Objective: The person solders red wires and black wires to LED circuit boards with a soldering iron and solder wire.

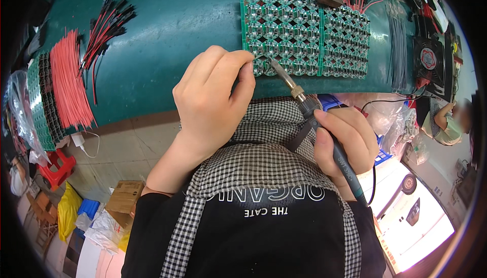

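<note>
Here, a tapered metal iron (pixel 298 92) slants onto gridded green boards (pixel 284 30) on the smooth counter (pixel 177 32).
The right hand's (pixel 350 138) fingers curl round its rounded handle (pixel 349 174); the left hand's (pixel 217 88) pinch together at the boards' near edge, any hold too small to tell.

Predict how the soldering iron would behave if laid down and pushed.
The soldering iron would probably roll, since its handle looks rounded, though the black cord at its tail might check that. It would likely stay stiff: its metal shaft runs straight.
</note>
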Demonstrator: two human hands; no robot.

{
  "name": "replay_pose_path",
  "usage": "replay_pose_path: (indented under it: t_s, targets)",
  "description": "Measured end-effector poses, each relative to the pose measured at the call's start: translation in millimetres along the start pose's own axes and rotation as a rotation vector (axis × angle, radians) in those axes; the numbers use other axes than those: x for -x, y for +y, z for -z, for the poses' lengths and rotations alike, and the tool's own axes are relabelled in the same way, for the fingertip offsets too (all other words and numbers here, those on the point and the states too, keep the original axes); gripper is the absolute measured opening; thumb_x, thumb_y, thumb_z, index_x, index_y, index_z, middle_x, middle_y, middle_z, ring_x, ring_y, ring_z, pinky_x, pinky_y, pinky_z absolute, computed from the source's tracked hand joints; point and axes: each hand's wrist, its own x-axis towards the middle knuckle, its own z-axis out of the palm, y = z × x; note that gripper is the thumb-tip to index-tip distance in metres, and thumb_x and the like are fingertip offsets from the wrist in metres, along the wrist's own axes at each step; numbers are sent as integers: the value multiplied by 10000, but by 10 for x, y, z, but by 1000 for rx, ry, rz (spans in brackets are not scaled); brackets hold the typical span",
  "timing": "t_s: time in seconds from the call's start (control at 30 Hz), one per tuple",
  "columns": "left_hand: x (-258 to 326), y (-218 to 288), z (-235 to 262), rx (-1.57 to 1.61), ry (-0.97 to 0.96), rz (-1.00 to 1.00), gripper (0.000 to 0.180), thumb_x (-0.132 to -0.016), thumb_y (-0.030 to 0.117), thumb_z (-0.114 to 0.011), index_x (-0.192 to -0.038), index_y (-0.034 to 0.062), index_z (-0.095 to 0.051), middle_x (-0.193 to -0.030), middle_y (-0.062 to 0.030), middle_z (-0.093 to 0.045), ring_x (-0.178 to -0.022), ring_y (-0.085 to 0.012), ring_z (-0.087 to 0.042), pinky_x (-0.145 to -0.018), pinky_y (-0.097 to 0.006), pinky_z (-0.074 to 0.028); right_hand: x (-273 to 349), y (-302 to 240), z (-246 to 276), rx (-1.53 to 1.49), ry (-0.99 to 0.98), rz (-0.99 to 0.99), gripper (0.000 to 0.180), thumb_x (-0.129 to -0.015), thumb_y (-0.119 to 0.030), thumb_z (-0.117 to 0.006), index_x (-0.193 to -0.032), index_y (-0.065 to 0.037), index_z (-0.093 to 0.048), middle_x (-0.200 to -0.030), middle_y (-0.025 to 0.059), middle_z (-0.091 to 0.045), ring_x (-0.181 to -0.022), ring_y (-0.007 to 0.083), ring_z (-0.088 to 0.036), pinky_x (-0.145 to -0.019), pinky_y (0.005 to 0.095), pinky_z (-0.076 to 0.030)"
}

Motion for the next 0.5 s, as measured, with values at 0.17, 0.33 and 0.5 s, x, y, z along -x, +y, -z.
replay_pose_path:
  t_s: [0.17, 0.33, 0.5]
  targets:
    - [-3, 2, -14, -4, -34, 4, 130, -729, 6, -691, -833, 63, -639, -724, -54, -550, -621, -209, -563, -534, -319, -456, -45, -6, -1, 7, -23, 9, 240, -676, -4, -729, -914, 14, -694, -716, 83, -622, -548, 190, -588, -474, 275, -458]
    - [-10, -2, -34, -9, -38, 6, 129, -734, 7, -684, -837, 63, -628, -721, -53, -545, -602, -212, -562, -521, -319, -453, -49, -23, -16, 19, -40, 0, 279, -653, -13, -762, -925, -7, -701, -741, 75, -618, -575, 188, -591, -492, 276, -469]
    - [-63, 76, -4, -13, -103, 42, 132, -753, 13, -666, -852, 60, -592, -745, -61, -555, -591, -226, -570, -512, -324, -457, -77, -123, -22, 56, -82, -28, 307, -632, -15, -784, -928, -24, -703, -765, 67, -609, -604, 191, -593, -504, 277, -473]
